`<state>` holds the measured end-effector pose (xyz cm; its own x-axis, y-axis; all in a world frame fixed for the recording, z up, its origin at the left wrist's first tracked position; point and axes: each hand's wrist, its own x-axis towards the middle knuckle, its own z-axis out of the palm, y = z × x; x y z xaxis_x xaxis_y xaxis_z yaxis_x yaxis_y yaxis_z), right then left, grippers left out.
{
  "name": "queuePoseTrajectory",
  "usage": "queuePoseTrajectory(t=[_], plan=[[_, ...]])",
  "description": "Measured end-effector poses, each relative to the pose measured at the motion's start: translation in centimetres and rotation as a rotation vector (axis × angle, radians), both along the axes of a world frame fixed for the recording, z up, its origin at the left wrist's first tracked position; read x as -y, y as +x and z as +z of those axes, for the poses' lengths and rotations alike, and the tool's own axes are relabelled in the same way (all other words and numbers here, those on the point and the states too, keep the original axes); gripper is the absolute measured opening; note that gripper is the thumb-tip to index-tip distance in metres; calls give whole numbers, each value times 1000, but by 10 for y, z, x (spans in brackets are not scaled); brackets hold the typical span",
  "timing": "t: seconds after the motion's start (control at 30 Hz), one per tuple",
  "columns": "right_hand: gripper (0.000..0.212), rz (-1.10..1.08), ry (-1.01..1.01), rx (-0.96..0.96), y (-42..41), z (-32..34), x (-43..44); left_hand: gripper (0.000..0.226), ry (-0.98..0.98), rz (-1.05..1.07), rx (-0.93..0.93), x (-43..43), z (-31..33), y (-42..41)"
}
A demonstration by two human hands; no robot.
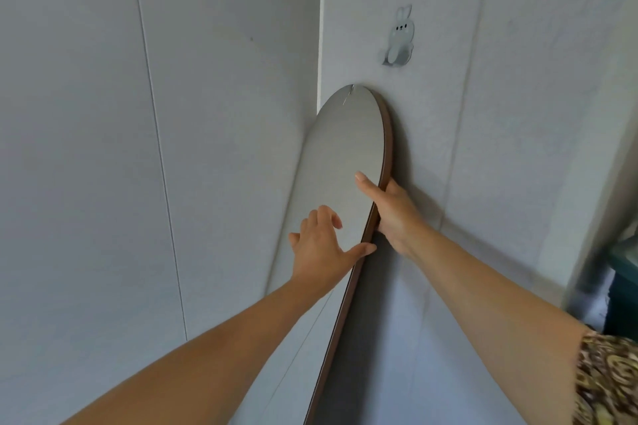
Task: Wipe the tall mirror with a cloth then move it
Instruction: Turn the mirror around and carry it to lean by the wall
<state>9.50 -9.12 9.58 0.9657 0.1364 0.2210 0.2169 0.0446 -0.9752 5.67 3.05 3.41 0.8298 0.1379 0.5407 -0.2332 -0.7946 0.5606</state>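
Note:
The tall mirror has a rounded top and a thin brown frame, and it leans with its top against the grey wall near a corner. My right hand grips its right edge, thumb on the glass and fingers behind the frame. My left hand rests on the glass lower down with fingers spread, thumb near the frame edge. No cloth is in view. The mirror's lower end runs out of the frame at the bottom.
A small rabbit-shaped hook sticks on the wall above the mirror. A wall corner edge runs down just left of the mirror's top. At the right edge stands a dark green object beside a door frame.

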Motion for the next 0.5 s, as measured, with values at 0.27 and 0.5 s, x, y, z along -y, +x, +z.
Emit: queuePoseTrajectory(t=[0.27,0.5], plan=[[31,24,-23,134,-11,-8,-8,65,11,-16,54,-9,-10,-5],[46,59,-213,313,-53,5,-42,52,29,7,273,-26,-4,-16]])
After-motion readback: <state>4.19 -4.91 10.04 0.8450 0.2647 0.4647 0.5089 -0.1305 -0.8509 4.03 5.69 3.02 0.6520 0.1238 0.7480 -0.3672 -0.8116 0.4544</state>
